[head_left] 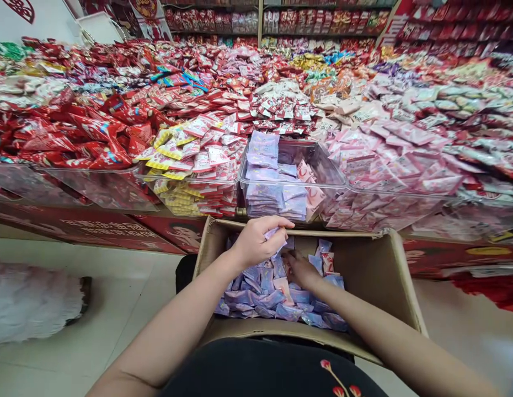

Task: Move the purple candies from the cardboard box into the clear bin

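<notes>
My left hand (260, 241) is closed around purple wrapped candy packets (274, 236) above the near side of the cardboard box (364, 264). Lower down, inside that box, my right hand (303, 269) reaches among the packets. Its fingers are bent at a pink-and-red candy packet (288, 268), and the fingertips are partly hidden. Many purple packets (256, 299) lie loose in the box, with a few pink ones among them. Just beyond the box, a clear plastic bin (331, 175) holds stacked purple packets (262, 190) on its left and pink packets (315, 196) beside them.
Yellow-and-white packets (182, 146) fill the bin to the left, with red packets (95, 132) farther left. Pink packets (399, 157) heap up on the right. Shelves (260, 25) line the back. A fluffy white thing (33, 300) is on the floor at left.
</notes>
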Demonstrator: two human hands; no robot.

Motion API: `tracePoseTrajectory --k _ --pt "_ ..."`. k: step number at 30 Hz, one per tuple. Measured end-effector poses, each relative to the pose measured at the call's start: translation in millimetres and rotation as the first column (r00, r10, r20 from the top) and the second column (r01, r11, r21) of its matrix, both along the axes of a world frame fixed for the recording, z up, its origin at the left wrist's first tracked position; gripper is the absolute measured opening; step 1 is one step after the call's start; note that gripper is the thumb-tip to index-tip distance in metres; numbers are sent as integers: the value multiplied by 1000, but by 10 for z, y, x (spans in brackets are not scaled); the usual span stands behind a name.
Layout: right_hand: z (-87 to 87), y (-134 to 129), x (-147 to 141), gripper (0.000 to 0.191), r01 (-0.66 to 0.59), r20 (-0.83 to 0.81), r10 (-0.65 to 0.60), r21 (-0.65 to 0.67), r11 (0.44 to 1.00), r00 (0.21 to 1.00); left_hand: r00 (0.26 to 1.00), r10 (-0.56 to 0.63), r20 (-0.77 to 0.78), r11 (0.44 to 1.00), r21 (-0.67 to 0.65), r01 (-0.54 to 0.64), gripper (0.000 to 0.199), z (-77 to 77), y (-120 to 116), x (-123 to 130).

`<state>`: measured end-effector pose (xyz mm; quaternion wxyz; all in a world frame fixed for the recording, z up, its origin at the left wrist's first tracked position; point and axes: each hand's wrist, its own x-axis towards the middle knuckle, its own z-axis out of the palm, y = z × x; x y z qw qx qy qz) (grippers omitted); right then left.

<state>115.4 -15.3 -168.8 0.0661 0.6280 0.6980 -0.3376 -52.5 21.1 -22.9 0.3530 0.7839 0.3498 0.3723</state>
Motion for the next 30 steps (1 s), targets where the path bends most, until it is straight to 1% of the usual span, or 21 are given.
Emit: tracePoseTrajectory --k 3,4,7,9,11,13,15,16,17,19,20,22,24,26,28,30 --pt "-40 -28 -24 59 -39 77 34 69 997 996 1000 6 -30 1000 22 -5 21 10 -7 3" --pt "-55 -22 -32 56 -40 92 33 73 997 995 999 6 -36 1000 24 -5 21 13 -8 3" --pt "-59 32 -51 53 -36 113 30 44 998 993 999 8 -52 1000 28 -7 21 21 -7 -3" --pt "18 77 -48 45 -42 127 40 16 999 991 998 0 -70 1000 28 2 22 32 -6 -11" --pt "193 114 -19 31 -48 145 46 12 999 988 996 -17 -87 1000 23 19 22 50 -10 -21" --pt "473 133 46 22 -70 124 62 59 996 990 993 -41 -109 999 5 42 23 75 -19 -31" --pt "824 125 137 15 -86 -12 89 149 985 996 985 -59 -164 998 -25 56 25 103 -34 -35" --pt "1006 109 184 13 -70 -123 95 188 980 988 976 -71 -207 997 -40 64 27 118 -43 -33" --pt "1180 86 227 13 -30 -249 82 206 978 965 963 -91 -252 995 -56 80 30 132 -54 -27" --pt "1466 29 283 19 103 -490 1 186 977 871 936 -163 -311 986 -93 141 33 156 -77 -3" --pt "1567 -1 293 21 179 -590 -55 153 972 806 928 -208 -308 976 -119 180 32 165 -88 13" --pt "1678 -54 280 24 316 -745 -157 76 946 648 931 -284 -231 951 -189 243 36 176 -110 49" --pt "1693 -93 242 23 418 -836 -233 -5 909 498 951 -290 -110 932 -260 254 38 176 -128 81" --pt "1663 -119 198 22 476 -879 -286 -78 876 382 969 -248 0 918 -321 234 36 168 -144 104" --pt "1636 -138 160 21 499 -900 -311 -127 857 305 977 -200 69 909 -361 211 33 158 -157 115" --pt "1633 -153 129 19 506 -910 -322 -155 848 261 982 -159 102 909 -373 185 31 150 -167 119"
